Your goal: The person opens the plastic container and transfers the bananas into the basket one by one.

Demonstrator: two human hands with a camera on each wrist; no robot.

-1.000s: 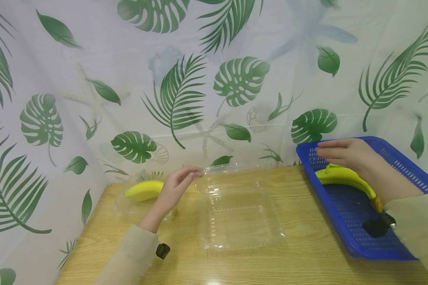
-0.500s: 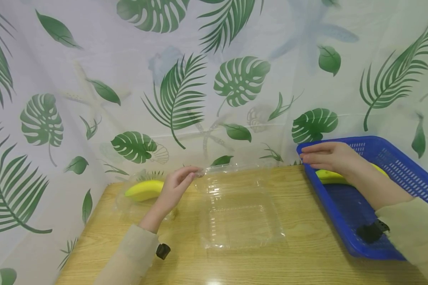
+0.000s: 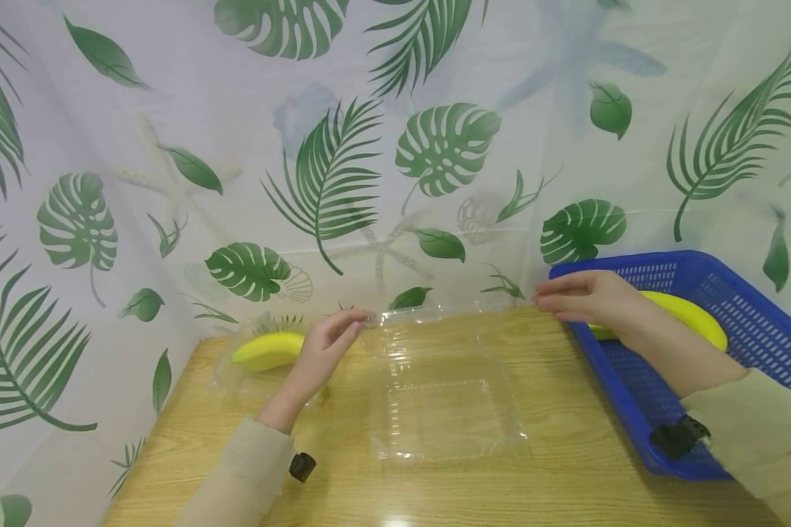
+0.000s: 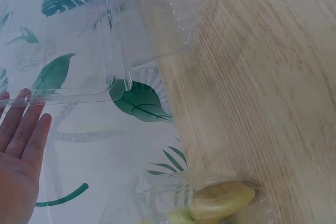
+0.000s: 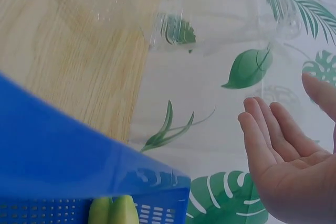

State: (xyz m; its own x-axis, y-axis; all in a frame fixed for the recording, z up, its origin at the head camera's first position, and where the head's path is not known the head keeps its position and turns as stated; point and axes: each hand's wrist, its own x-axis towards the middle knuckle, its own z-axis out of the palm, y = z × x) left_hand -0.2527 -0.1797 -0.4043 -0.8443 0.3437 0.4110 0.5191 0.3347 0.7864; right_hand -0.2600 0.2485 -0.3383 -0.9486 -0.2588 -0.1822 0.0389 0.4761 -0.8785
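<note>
A clear plastic clamshell box lies on the wooden table, its lid standing up at the back. My left hand touches the lid's left corner with straight fingers; the lid fills the left wrist view. My right hand hovers flat and empty over the near corner of the blue basket, just right of the lid. Its palm is open and the lid stands beyond it. One yellow banana lies in the basket.
A second clear box holding a banana sits at the table's back left, behind my left hand, and shows again as the boxed banana. A leaf-print curtain closes off the back and sides. The basket takes up the table's right side.
My right hand has moved left, from over the banana in the basket to past the basket's corner, towards the lid. The left hand has stayed on the lid.
</note>
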